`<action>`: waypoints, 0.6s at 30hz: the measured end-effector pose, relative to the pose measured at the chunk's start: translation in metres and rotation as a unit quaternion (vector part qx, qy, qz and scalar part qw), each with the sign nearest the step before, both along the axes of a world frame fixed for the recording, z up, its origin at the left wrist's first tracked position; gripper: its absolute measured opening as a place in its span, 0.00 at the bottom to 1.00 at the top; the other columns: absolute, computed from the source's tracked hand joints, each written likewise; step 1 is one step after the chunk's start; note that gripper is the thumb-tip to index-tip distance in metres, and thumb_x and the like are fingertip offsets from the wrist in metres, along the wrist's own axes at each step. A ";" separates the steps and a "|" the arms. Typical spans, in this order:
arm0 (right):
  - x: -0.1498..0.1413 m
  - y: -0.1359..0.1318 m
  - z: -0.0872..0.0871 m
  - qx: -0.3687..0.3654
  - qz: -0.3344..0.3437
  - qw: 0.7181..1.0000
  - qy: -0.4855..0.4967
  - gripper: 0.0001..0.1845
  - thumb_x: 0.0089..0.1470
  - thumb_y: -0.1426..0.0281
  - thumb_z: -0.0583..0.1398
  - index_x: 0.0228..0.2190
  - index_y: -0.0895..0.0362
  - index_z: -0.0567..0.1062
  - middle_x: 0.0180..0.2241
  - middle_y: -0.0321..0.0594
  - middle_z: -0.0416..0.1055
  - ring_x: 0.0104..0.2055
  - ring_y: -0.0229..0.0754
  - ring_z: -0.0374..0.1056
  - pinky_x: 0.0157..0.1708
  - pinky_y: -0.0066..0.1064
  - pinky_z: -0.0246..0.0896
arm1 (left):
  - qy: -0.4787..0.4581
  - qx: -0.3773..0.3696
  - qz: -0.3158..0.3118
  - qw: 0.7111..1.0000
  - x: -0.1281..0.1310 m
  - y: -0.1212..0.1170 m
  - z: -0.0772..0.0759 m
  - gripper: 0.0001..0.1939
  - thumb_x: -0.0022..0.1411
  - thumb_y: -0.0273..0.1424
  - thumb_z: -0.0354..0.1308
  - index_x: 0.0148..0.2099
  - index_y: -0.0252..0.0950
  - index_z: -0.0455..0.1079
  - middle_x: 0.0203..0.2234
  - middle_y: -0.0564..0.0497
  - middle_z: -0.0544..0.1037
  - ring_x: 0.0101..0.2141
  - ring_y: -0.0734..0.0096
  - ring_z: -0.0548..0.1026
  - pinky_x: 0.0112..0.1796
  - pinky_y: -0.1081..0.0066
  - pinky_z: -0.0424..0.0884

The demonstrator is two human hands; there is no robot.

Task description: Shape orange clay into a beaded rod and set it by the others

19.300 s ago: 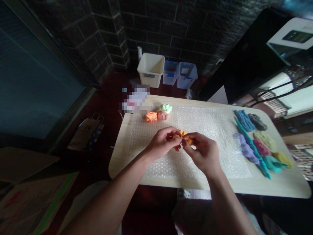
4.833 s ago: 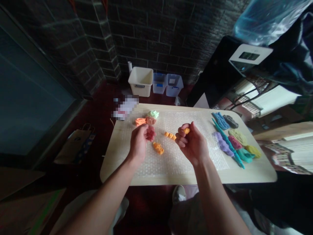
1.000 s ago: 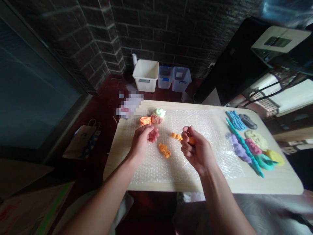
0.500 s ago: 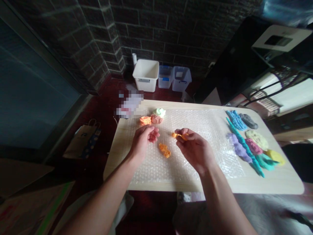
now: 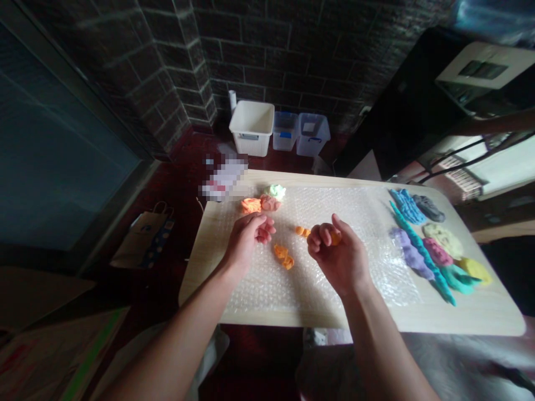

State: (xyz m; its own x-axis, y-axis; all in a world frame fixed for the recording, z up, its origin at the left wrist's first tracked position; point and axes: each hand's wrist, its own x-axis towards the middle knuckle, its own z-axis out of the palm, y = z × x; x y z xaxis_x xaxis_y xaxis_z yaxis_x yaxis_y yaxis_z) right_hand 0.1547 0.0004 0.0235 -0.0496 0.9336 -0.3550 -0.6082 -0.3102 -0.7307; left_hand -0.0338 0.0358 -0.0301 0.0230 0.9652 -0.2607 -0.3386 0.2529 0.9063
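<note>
In my right hand [image 5: 340, 253], the curled fingers hold a lump of orange modelling clay [image 5: 335, 238] against the palm, with the thumb raised. Just left of those fingers, a short row of small orange clay balls [image 5: 301, 230] lies on the bubble wrap [image 5: 259, 292]. My left hand [image 5: 253, 231] hovers over the wrap, its fingers loosely bent and nothing visible in them. Between the hands, slightly nearer me, is a crumpled orange clay piece [image 5: 284, 257]. Behind my left hand sit bright orange [image 5: 251, 205], brownish [image 5: 271, 203] and pale green [image 5: 276, 192] clay lumps.
On the right of the table [image 5: 497, 317] lie several clay lumps, among them blue [image 5: 404, 205], purple [image 5: 412, 253] and yellow [image 5: 476, 271], plus a long teal roll [image 5: 422, 253]. A white bin [image 5: 252, 128] and clear boxes [image 5: 312, 133] stand beyond the table.
My right hand has turned palm-up and moved slightly right, away from the small orange balls, which now rest on the wrap. My left hand has barely moved.
</note>
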 end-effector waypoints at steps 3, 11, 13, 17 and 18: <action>-0.005 -0.002 -0.001 0.004 0.000 1.000 -0.031 0.19 0.53 0.56 0.71 0.26 0.57 0.74 0.20 0.30 0.61 0.17 0.30 0.51 0.14 0.23 0.42 | 0.002 -0.002 -0.003 1.000 0.001 0.000 -0.001 0.11 0.61 0.38 0.61 0.34 0.35 0.76 0.27 0.48 0.81 0.25 0.71 0.74 0.28 0.72 0.66; -0.003 -0.002 0.000 -0.006 -0.003 1.000 -0.020 0.25 0.54 0.53 0.70 0.20 0.56 0.69 0.16 0.24 0.43 0.17 0.29 0.37 0.14 0.22 0.34 | 0.008 -0.007 -0.007 1.000 0.000 0.000 0.000 0.12 0.61 0.38 0.61 0.34 0.34 0.77 0.27 0.47 0.80 0.25 0.71 0.74 0.28 0.72 0.66; 0.000 -0.002 0.000 -0.023 0.010 1.000 -0.005 0.27 0.56 0.53 0.68 0.18 0.55 0.66 0.15 0.23 0.42 0.16 0.29 0.36 0.14 0.22 0.34 | 0.011 -0.009 -0.009 1.000 0.000 0.000 0.000 0.12 0.61 0.38 0.61 0.34 0.34 0.77 0.26 0.47 0.80 0.25 0.71 0.74 0.28 0.72 0.66; -0.003 -0.002 -0.001 0.007 0.011 0.999 -0.029 0.13 0.54 0.62 0.72 0.33 0.56 0.77 0.21 0.29 0.64 0.18 0.29 0.49 0.15 0.20 0.44 | 0.018 -0.014 -0.013 1.000 0.001 0.000 0.000 0.12 0.60 0.39 0.61 0.34 0.34 0.77 0.26 0.47 0.81 0.25 0.71 0.74 0.28 0.72 0.66; -0.004 -0.002 -0.001 0.020 0.009 0.999 -0.035 0.14 0.52 0.64 0.73 0.37 0.56 0.78 0.26 0.33 0.71 0.20 0.29 0.53 0.17 0.20 0.47 | 0.020 -0.015 -0.013 1.000 0.001 0.000 0.000 0.12 0.60 0.39 0.61 0.34 0.34 0.77 0.26 0.47 0.81 0.25 0.71 0.75 0.28 0.72 0.66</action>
